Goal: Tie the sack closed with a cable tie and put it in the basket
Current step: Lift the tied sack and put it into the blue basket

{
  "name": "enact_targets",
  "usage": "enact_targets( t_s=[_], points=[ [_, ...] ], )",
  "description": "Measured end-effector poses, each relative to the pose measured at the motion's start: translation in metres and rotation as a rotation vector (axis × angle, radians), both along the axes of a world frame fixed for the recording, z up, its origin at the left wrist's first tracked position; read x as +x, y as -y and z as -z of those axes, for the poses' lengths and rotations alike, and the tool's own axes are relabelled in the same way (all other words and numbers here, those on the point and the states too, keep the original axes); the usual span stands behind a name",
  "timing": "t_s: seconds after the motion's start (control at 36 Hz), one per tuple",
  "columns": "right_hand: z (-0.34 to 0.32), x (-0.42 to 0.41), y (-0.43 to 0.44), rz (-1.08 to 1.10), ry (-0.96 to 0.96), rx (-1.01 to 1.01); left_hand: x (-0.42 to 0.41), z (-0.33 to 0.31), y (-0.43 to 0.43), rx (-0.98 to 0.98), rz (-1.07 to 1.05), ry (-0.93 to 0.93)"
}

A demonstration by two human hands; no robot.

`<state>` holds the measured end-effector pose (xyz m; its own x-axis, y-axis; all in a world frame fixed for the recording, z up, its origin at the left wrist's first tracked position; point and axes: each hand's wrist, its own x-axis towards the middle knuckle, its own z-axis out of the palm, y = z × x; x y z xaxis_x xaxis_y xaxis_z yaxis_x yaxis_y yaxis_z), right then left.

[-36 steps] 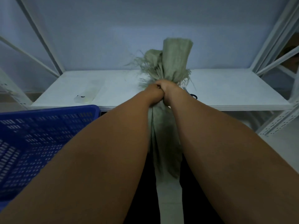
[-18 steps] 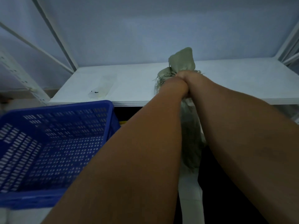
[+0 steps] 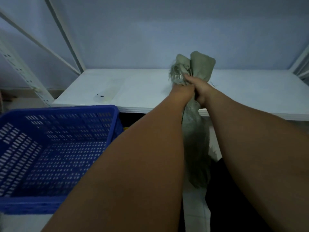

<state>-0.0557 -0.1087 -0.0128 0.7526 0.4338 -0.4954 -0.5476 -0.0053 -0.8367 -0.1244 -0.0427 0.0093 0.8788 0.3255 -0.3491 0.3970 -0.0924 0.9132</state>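
Observation:
A grey-green woven sack (image 3: 196, 144) hangs in front of the white shelf, its gathered neck squeezed between both hands. The frayed top (image 3: 195, 67) sticks up above my fists. My left hand (image 3: 181, 92) and my right hand (image 3: 199, 88) grip the neck side by side, touching each other. The cable tie is hidden by the hands. The blue perforated basket (image 3: 55, 148) sits on the floor at lower left, with nothing inside it.
A white shelf board (image 3: 133, 91) runs across the middle, with a clear plastic bag (image 3: 104, 96) lying on its left part. White rack uprights (image 3: 21, 71) stand at the left and far right. Pale floor tiles show below the sack.
The view has swung left and down, bringing more of the basket into sight. The sack and both hands have shifted right in the frame while the grip on the neck stays the same.

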Motion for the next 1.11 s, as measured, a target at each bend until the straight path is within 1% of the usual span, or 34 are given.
enact_targets(
  t_s=[0.03, 0.11, 0.14, 0.19, 0.31, 0.33, 0.39, 0.5, 0.53, 0.61, 0.69, 0.78, 0.86, 0.94, 1.0, 1.03, 1.11],
  points=[
    [-0.004, -0.003, 0.007, 0.068, -0.005, 0.062, 0.001, 0.001, -0.004, -0.026, -0.013, -0.005],
    [-0.003, -0.002, 0.005, 0.037, 0.039, 0.051, 0.011, 0.007, -0.017, -0.164, -0.151, 0.007],
    [-0.002, -0.002, 0.003, 0.037, 0.031, 0.079, 0.019, 0.013, -0.023, -0.218, -0.178, 0.028],
    [0.000, 0.001, 0.003, 0.021, 0.046, 0.060, 0.054, 0.043, -0.042, -0.332, -0.237, 0.046],
    [0.003, 0.000, -0.001, 0.033, 0.197, -0.051, 0.118, 0.101, -0.087, -0.459, -0.266, 0.019],
    [0.003, 0.001, -0.002, 0.045, 0.233, -0.061, 0.122, 0.105, -0.094, -0.466, -0.261, 0.000],
    [0.003, 0.001, -0.004, 0.049, 0.285, -0.072, 0.105, 0.092, -0.094, -0.440, -0.285, -0.032],
    [0.002, 0.000, -0.012, 0.032, 0.353, -0.094, 0.017, 0.019, -0.057, -0.418, -0.273, 0.041],
    [0.003, 0.001, -0.013, 0.046, 0.364, -0.101, 0.010, 0.014, -0.054, -0.404, -0.261, 0.055],
    [0.008, 0.004, -0.016, 0.084, 0.377, -0.106, 0.006, 0.012, -0.055, -0.395, -0.219, 0.058],
    [0.009, 0.007, -0.018, 0.095, 0.339, -0.102, 0.008, 0.013, -0.057, -0.386, -0.238, 0.063],
    [0.007, 0.004, -0.019, 0.072, 0.339, -0.143, 0.014, 0.020, -0.062, -0.397, -0.264, 0.051],
    [0.001, 0.000, -0.020, 0.049, 0.407, -0.229, 0.014, 0.024, -0.067, -0.348, -0.286, 0.041],
    [-0.002, 0.001, -0.023, 0.052, 0.474, -0.278, 0.008, 0.022, -0.069, -0.274, -0.325, 0.095],
    [-0.001, 0.002, -0.025, 0.039, 0.516, -0.328, 0.009, 0.027, -0.071, -0.195, -0.307, 0.143],
    [-0.001, 0.002, -0.026, 0.028, 0.561, -0.383, 0.010, 0.029, -0.070, -0.120, -0.287, 0.168],
    [0.003, 0.003, -0.026, 0.030, 0.752, -0.575, 0.008, 0.033, -0.068, 0.200, -0.190, 0.256]
  ],
)
